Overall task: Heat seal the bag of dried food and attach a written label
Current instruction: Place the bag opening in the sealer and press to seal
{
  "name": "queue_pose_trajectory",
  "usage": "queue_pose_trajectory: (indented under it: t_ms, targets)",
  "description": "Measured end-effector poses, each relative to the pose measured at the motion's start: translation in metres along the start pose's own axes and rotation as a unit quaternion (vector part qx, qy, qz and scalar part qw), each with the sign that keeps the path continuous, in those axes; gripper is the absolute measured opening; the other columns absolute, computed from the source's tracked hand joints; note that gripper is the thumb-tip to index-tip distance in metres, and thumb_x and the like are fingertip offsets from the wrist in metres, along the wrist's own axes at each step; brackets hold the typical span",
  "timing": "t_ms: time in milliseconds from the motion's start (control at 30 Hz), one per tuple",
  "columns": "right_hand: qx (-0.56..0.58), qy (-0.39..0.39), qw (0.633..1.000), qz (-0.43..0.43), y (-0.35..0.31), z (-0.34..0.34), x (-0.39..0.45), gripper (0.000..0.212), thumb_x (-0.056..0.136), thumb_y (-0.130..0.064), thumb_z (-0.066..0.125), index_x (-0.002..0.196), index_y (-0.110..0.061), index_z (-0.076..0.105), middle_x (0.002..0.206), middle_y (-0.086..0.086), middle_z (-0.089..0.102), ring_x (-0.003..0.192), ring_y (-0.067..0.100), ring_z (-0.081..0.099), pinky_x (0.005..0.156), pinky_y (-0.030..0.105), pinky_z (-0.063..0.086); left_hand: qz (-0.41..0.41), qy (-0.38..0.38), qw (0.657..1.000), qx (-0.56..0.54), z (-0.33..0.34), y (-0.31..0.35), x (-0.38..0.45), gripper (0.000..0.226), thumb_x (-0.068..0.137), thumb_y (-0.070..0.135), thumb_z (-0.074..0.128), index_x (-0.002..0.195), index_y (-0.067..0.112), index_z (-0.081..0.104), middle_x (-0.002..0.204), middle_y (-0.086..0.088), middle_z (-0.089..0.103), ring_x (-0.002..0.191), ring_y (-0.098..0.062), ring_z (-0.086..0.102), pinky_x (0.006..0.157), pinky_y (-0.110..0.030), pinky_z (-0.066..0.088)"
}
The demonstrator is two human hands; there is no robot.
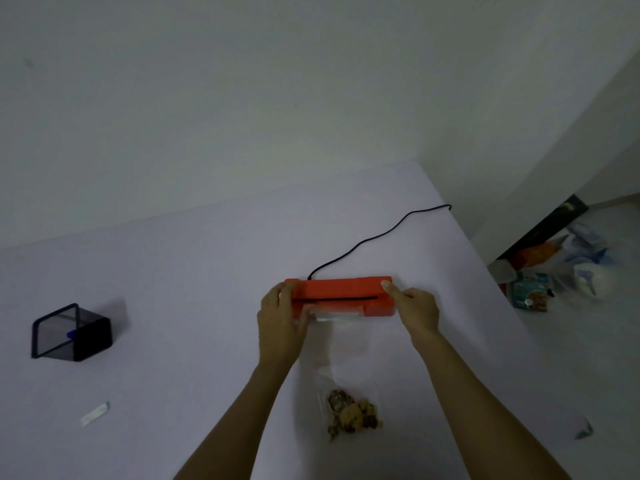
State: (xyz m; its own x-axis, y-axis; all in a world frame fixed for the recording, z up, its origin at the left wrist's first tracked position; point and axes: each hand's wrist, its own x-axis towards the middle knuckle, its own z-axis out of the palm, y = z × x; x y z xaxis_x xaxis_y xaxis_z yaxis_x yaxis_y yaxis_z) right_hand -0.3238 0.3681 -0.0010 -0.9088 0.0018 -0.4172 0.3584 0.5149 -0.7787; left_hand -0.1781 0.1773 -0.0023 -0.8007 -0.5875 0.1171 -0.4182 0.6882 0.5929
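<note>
1. An orange heat sealer (341,295) lies across the middle of the white table (194,289), and a black cord (374,237) runs from its back toward the far right edge.
2. The left hand (282,327) is at the left end of the sealer, the fingers curled around this end and touching the mouth of the bag.
3. The right hand (414,310) is at the right end; the thumb presses on the top corner, the other fingers are bent beside the body of the sealer.
4. The clear plastic bag (346,362) lies flat toward the person, its open top edge placed inside the sealer.
5. The dried food (351,412) sits at the bottom of the bag.
6. A black pen holder (71,332) stands far on the left.
7. A small white label (95,413) lies near it, closer to the person.
</note>
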Motion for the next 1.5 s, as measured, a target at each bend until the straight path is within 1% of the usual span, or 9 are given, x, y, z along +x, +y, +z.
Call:
queue_pose_trajectory:
  t_ms: [200, 467, 767, 867, 967, 1100, 1267, 1367, 1500]
  targets:
    - [0.055, 0.01, 0.998, -0.007, 0.005, 0.01, -0.017, 0.045, 0.084, -0.051, 0.062, 0.058, -0.015, 0.07, 0.06, -0.004, 0.067, 0.063, 0.013, 0.061, 0.066, 0.03, 0.046, 0.038, -0.163, 0.98, 0.11, 0.008, -0.002, 0.033, 0.061, 0.087, 0.039, 0.06, 0.143, 0.026, 0.038, 0.15, 0.001, 0.039, 0.141, -0.024, 0.03, 0.114, -0.043, 0.025]
    - [0.05, 0.013, 0.997, -0.063, 0.016, 0.015, -0.031, 0.05, 0.089, -0.048, 0.057, 0.058, -0.012, 0.072, 0.054, -0.002, 0.067, 0.053, 0.01, 0.063, 0.06, 0.022, 0.047, 0.093, -0.125, 0.984, 0.085, 0.007, -0.002, 0.04, 0.042, 0.086, 0.02, 0.063, 0.127, 0.015, 0.057, 0.124, 0.0, 0.063, 0.119, -0.025, 0.053, 0.101, -0.039, 0.04]
    - [-0.011, -0.108, 0.991, -0.074, 0.033, 0.03, -0.042, 0.029, 0.08, -0.044, 0.07, 0.073, -0.016, 0.07, 0.07, -0.003, 0.069, 0.066, 0.013, 0.063, 0.058, 0.022, 0.043, 0.037, -0.132, 0.99, -0.044, -0.012, -0.003, 0.025, 0.042, 0.099, 0.038, 0.036, 0.138, 0.02, 0.037, 0.132, 0.0, 0.053, 0.115, -0.022, 0.054, 0.106, -0.043, 0.038]
    - [-0.013, -0.116, 0.991, -0.068, 0.033, 0.032, -0.041, 0.026, 0.082, -0.041, 0.069, 0.076, -0.015, 0.071, 0.072, -0.001, 0.07, 0.068, 0.016, 0.063, 0.062, 0.025, 0.047, 0.0, -0.101, 0.99, -0.1, -0.021, -0.01, 0.019, 0.049, 0.095, 0.047, 0.031, 0.137, 0.023, 0.032, 0.121, 0.002, 0.062, 0.096, -0.02, 0.064, 0.081, -0.037, 0.052]
    - [-0.009, -0.124, 0.99, -0.064, 0.032, 0.034, -0.04, 0.022, 0.084, -0.037, 0.067, 0.077, -0.017, 0.071, 0.074, 0.001, 0.069, 0.072, 0.018, 0.063, 0.066, 0.026, 0.048, -0.08, -0.071, 0.98, -0.167, -0.025, -0.016, 0.021, 0.05, 0.089, 0.032, 0.044, 0.134, 0.013, 0.037, 0.104, 0.0, 0.064, 0.085, -0.019, 0.061, 0.076, -0.031, 0.047]
    - [-0.009, -0.131, 0.989, -0.064, 0.028, 0.034, -0.041, 0.022, 0.088, -0.033, 0.064, 0.082, -0.013, 0.071, 0.081, 0.006, 0.071, 0.079, 0.022, 0.065, 0.069, 0.028, 0.048, -0.192, -0.123, 0.932, -0.282, -0.029, -0.025, 0.036, 0.054, 0.08, -0.008, 0.052, 0.131, 0.011, 0.048, 0.127, -0.009, 0.058, 0.121, -0.026, 0.053, 0.1, -0.036, 0.043]
    - [-0.007, -0.129, 0.99, -0.053, 0.027, 0.037, -0.041, 0.016, 0.089, -0.028, 0.063, 0.078, -0.018, 0.07, 0.082, 0.001, 0.072, 0.082, 0.019, 0.066, 0.074, 0.029, 0.05, -0.159, -0.301, 0.898, -0.28, -0.029, -0.037, 0.045, 0.082, 0.074, 0.008, 0.073, 0.141, 0.029, 0.031, 0.148, -0.001, 0.036, 0.135, -0.021, 0.035, 0.111, -0.046, 0.035]
    - [0.013, -0.134, 0.99, -0.042, 0.025, 0.039, -0.041, 0.011, 0.088, -0.022, 0.062, 0.079, -0.021, 0.069, 0.081, 0.0, 0.073, 0.081, 0.018, 0.067, 0.078, 0.032, 0.053, -0.148, -0.315, 0.906, -0.241, -0.018, -0.045, 0.048, 0.094, 0.075, 0.005, 0.076, 0.148, 0.024, 0.02, 0.147, -0.005, 0.04, 0.137, -0.026, 0.036, 0.114, -0.05, 0.032]
    - [0.05, -0.134, 0.989, -0.03, 0.017, 0.039, -0.043, 0.012, 0.087, -0.014, 0.062, 0.078, -0.017, 0.07, 0.079, 0.003, 0.073, 0.076, 0.021, 0.069, 0.074, 0.031, 0.056, -0.122, -0.303, 0.915, -0.238, -0.011, -0.048, 0.049, 0.08, 0.067, 0.025, 0.079, 0.136, 0.022, 0.039, 0.129, -0.003, 0.056, 0.123, -0.024, 0.051, 0.108, -0.051, 0.04]
